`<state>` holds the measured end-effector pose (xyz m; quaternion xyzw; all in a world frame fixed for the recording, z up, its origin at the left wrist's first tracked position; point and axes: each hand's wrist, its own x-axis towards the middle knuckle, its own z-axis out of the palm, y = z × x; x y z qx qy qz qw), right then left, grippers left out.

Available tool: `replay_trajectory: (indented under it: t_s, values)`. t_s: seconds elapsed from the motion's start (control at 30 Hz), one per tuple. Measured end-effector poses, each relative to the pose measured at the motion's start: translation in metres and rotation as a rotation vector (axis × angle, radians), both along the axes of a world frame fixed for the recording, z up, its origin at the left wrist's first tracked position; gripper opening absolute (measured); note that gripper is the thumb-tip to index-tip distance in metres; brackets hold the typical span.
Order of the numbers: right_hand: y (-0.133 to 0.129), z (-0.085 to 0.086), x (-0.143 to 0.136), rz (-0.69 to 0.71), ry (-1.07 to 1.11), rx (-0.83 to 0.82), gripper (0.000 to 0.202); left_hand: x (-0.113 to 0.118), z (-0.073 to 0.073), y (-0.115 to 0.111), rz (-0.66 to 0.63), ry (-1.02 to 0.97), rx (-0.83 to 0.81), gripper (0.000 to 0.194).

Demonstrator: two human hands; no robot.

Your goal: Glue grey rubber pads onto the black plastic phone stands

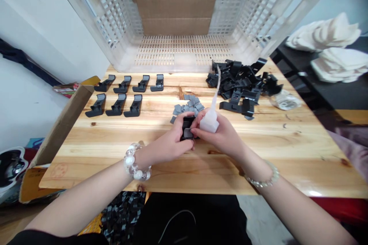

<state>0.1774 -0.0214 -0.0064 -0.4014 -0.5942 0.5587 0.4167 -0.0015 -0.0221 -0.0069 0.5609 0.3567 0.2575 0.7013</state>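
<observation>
Left hand gripped black part; right hand held bottle, fingers at part's grey pad. Loose pads lay beyond.

White wall beside wooden table, grey floor below.

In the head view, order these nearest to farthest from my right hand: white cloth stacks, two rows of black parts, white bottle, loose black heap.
From your right hand:
1. White bottle: held in it.
2. Loose black heap: beyond it, to the right.
3. Two rows of black parts: off to the left.
4. White cloth stacks: at the far right.
</observation>
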Motion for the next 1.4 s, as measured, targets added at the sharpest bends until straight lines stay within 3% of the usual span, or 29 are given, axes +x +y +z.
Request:
replay_trajectory:
  t_s: [0.4,0.63,0.87,1.13,1.27,1.4]
  values:
    - [-0.001,0.001,-0.002,-0.012,-0.057,0.040,0.016,0.001,0.001,0.000,0.052,0.016,0.095,0.037]
    - [0.013,0.003,0.009,-0.312,0.202,-0.095,0.050,0.000,0.001,0.008,0.114,-0.122,0.059,0.036]
    - [0.019,0.006,0.024,-0.315,0.243,-0.092,0.029,-0.001,0.010,0.012,0.147,-0.088,0.016,0.024]
    - [0.021,0.019,0.032,-0.520,0.280,0.023,0.035,-0.004,0.009,0.012,0.075,-0.154,-0.110,0.033]
    - [0.023,0.024,0.036,-0.524,0.400,0.025,0.039,-0.007,0.012,0.010,0.061,-0.146,-0.172,0.036]
    - [0.022,0.029,0.040,-0.552,0.465,0.048,0.030,-0.008,0.016,0.011,0.069,-0.139,-0.134,0.031]
